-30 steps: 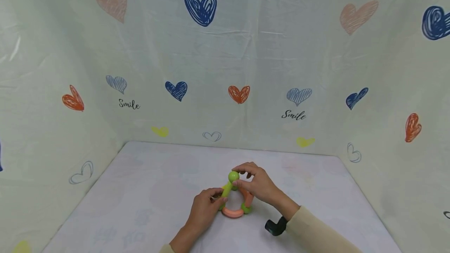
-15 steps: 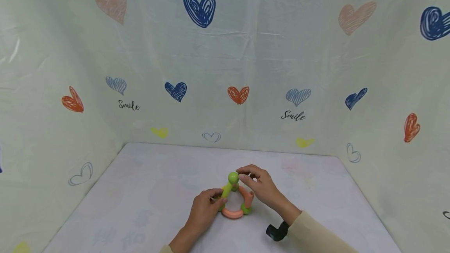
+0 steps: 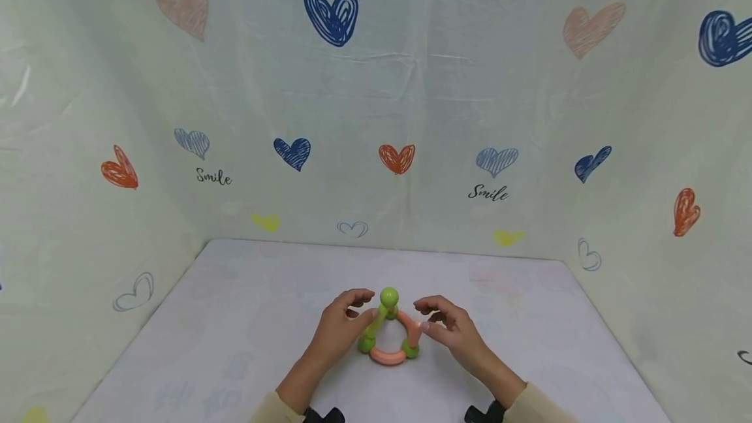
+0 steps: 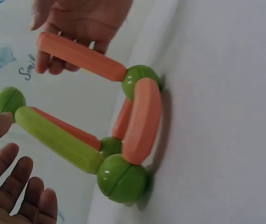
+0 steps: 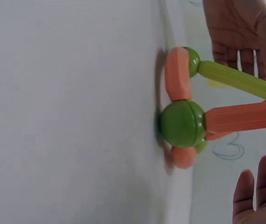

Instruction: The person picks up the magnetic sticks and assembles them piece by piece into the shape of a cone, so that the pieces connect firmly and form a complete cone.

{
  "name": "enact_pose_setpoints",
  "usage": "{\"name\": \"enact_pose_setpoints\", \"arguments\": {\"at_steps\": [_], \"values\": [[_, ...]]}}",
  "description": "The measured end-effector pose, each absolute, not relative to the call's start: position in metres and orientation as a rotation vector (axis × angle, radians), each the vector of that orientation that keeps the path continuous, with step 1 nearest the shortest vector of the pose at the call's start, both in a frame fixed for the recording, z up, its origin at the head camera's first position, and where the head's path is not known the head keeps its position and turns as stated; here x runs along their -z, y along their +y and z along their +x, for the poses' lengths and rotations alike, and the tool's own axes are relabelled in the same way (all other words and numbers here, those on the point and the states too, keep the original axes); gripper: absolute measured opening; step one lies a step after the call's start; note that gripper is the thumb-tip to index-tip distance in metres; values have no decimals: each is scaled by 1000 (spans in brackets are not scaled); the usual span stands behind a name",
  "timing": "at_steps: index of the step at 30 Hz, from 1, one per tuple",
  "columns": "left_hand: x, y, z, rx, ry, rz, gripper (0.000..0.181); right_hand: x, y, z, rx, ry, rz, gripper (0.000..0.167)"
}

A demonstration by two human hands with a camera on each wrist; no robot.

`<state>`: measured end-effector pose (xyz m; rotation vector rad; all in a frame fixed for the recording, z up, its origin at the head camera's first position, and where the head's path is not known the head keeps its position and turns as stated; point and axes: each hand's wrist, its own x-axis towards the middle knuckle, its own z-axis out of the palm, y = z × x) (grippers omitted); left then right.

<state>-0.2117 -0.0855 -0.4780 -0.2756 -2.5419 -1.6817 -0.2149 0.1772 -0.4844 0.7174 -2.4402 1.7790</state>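
A ball-and-rod building toy (image 3: 388,358) stands on the table, its base a ring of curved orange rods and green balls. From the base a yellow-green rod (image 4: 58,140) slants up to a green top ball (image 3: 389,297), and an orange rod behind it runs up toward the same ball. Another orange rod (image 5: 244,117) rises from the right-hand base ball, its upper end free. My left hand (image 3: 341,322) is spread beside the yellow-green rod, thumb close to it; whether it touches, I cannot tell. Right of the toy, my right hand (image 3: 458,331) has loosely bent fingers and grips nothing.
A white cloth-like cover lies over the table (image 3: 264,318). Behind and at both sides hangs a pale curtain (image 3: 440,103) printed with hearts and "Smile". Black wrist devices (image 3: 484,413) show near both cuffs.
My right hand has left the top ball and moved right and toward me. My left hand has let go of the yellow-green rod, its fingers spreading. The toy stays standing.
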Motion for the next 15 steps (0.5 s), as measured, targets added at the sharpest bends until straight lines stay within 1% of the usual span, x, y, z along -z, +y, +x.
{"name": "enact_pose_setpoints", "arguments": {"at_steps": [7, 12, 15], "values": [[459, -79, -221, 1694, -2561, -406, 42, 503, 178, -203, -1821, -2449, 710, 28], [452, -74, -227, 1704, -2615, -508, 43, 512, 175, -202, -1740, -2434, 725, 19], [449, -72, -229, 1692, -2646, -519, 41, 513, 172, -203, -1711, -2448, 664, 16]]}}
